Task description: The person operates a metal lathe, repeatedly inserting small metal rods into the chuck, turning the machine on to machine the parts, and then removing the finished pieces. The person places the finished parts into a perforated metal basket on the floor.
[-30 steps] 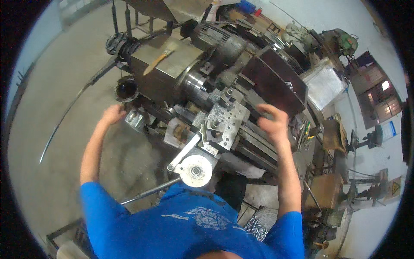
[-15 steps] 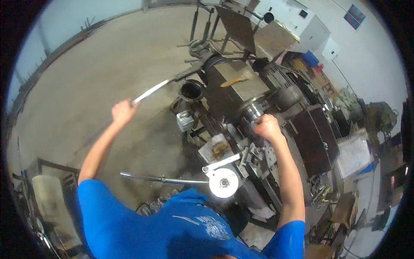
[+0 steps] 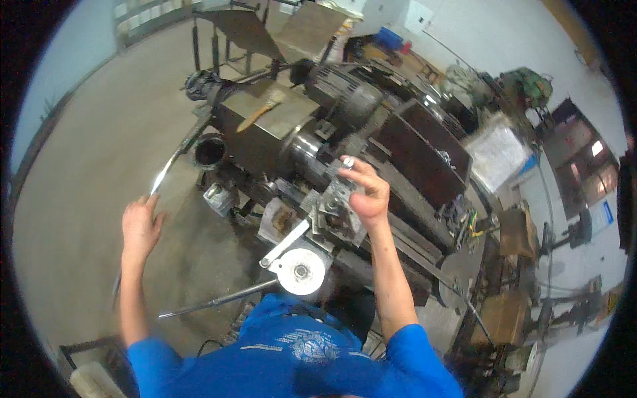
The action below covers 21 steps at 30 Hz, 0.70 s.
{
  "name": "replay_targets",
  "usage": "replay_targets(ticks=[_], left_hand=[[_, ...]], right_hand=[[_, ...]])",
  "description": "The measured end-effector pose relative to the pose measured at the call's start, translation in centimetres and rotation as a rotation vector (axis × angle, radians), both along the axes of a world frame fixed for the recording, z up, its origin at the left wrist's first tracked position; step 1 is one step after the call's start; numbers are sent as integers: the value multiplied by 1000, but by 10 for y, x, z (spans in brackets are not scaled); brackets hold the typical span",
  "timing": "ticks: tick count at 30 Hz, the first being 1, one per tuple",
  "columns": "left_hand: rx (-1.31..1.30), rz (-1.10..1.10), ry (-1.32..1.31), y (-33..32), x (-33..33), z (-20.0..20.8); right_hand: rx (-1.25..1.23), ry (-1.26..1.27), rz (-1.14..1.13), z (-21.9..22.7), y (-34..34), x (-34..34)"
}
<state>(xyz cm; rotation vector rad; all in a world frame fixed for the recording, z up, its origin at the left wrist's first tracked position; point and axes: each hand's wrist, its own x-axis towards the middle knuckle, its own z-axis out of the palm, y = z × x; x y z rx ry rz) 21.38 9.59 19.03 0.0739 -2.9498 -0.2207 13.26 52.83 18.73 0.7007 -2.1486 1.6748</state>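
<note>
My left hand (image 3: 141, 224) is on a long metal bar (image 3: 171, 164) that runs up to the far left of a lathe. Its thumb stands apart from the fingers. My right hand (image 3: 369, 194) is over the lathe's tool post (image 3: 340, 200), fingers curled around a small shiny metal piece (image 3: 348, 162), its thumb lower and apart. Whether this piece is loose or a knob cannot be made out. Just beyond is the bright chuck (image 3: 306, 147). Nearer me are a white round handwheel dial (image 3: 301, 271) and a flat silver lever (image 3: 286, 243).
A wooden-handled brush (image 3: 260, 110) lies on the lathe's headstock cover (image 3: 242, 99). A dark round opening (image 3: 210, 151) and a small pale box (image 3: 220, 199) are at its left side. A rod handle (image 3: 215, 300) sticks out left. Brown panels (image 3: 424, 149) stand behind the bed.
The view has swung right, so the lathe appears further left. My right hand has come away from beside the chuck and loosened, showing the small metal piece. My left hand's grip has loosened.
</note>
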Motion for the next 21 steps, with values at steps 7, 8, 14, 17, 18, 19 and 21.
replay_targets(ticks=[7, 8, 14, 17, 18, 19, 21], left_hand=[[299, -990, 413, 205, -41, 73], [307, -1068, 383, 228, -42, 71], [57, -1159, 341, 275, -54, 52], [5, -1174, 242, 259, -57, 54], [31, -1155, 288, 249, -58, 52], [58, -1106, 297, 237, -65, 54], [89, -970, 382, 208, -79, 56]], right_hand=[[119, 146, 12, 13, 23, 48], [118, 183, 17, 12, 28, 52], [30, 174, 68, 9, 61, 74], [149, 148, -49, 6, 81, 66], [199, 144, -91, 4, 90, 64], [274, 86, -195, 8, 102, 61], [400, 23, -285, 7, 143, 38]])
